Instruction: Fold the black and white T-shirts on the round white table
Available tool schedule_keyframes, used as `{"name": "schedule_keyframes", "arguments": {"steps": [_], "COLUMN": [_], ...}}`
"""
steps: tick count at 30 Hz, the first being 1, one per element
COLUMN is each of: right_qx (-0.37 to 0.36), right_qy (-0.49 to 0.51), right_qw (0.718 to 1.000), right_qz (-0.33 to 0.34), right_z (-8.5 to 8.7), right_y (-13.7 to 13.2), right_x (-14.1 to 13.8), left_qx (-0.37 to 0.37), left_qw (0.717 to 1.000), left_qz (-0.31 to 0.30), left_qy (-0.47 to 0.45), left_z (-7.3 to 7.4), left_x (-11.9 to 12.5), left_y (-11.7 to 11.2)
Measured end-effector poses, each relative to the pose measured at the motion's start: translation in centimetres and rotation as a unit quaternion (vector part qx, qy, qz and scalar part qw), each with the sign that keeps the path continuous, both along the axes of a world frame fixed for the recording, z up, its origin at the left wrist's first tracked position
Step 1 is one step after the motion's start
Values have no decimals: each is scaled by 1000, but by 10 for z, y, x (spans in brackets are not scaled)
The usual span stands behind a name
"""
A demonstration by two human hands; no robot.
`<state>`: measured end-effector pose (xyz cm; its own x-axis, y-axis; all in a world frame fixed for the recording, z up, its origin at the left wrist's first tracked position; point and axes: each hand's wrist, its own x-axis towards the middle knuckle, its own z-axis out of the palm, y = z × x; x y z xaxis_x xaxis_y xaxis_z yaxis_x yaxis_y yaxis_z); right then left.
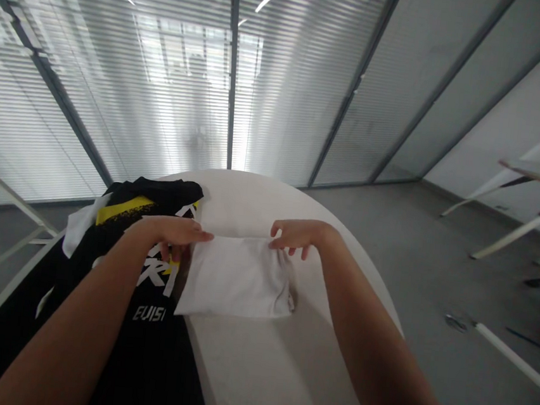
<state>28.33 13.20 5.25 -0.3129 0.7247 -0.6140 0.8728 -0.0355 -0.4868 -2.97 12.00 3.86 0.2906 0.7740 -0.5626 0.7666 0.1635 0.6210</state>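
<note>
Over the round white surface (251, 201): folded white garment (236, 282), hands apart.

Left hand (171, 234) and right hand (298, 236) sit at the garment's far edge, either side of centre; grip cannot be told. Black printed shirt (147, 292) lies just left, yellow and white markings showing.
</note>
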Motion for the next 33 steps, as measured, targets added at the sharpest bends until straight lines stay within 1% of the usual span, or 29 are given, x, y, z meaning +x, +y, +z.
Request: {"name": "schedule_keyframes", "arguments": {"steps": [2,5,8,10,12,13,15,17,19,21,23,24,25,27,28,30,33], "right_qx": [-28,-33,-21,5,57,96,200,309,387,429,447,443,434,400,382,357,341], "right_qy": [0,58,108,120,107,86,20,-49,-83,-77,-54,-47,-46,-58,-66,-76,-84], "right_qw": [999,997,993,992,992,992,980,950,917,899,893,895,900,914,921,930,936], "right_qz": [16,41,46,38,24,18,5,-17,-41,-48,-28,-11,8,41,49,48,35], "right_z": [-9,-17,-22,-27,-33,-36,-40,-42,-43,-48,-56,-62,-69,-81,-86,-91,-91], "right_y": [4,9,16,21,26,28,32,34,33,28,21,18,15,10,9,8,10], "right_x": [-2,3,11,15,16,15,10,2,-9,-24,-39,-45,-50,-56,-56,-53,-45], "left_qx": [17,28,43,77,119,147,226,325,411,473,508,508,493,436,406,367,359], "left_qw": [1000,999,997,996,993,989,972,940,900,869,853,854,861,887,899,914,918], "left_qz": [-22,-42,-36,-15,8,20,43,65,85,78,27,-7,-41,-85,-96,-95,-80], "left_qy": [3,-10,-49,-43,-18,-3,37,85,118,124,118,116,116,126,133,143,146], "left_z": [-6,-6,-6,-11,-20,-26,-35,-40,-40,-39,-41,-44,-49,-61,-68,-78,-85], "left_x": [8,9,4,2,4,7,12,17,25,36,49,55,60,64,63,57,46], "left_y": [0,-1,2,6,12,15,21,26,26,21,12,8,4,-1,-1,1,7]}}
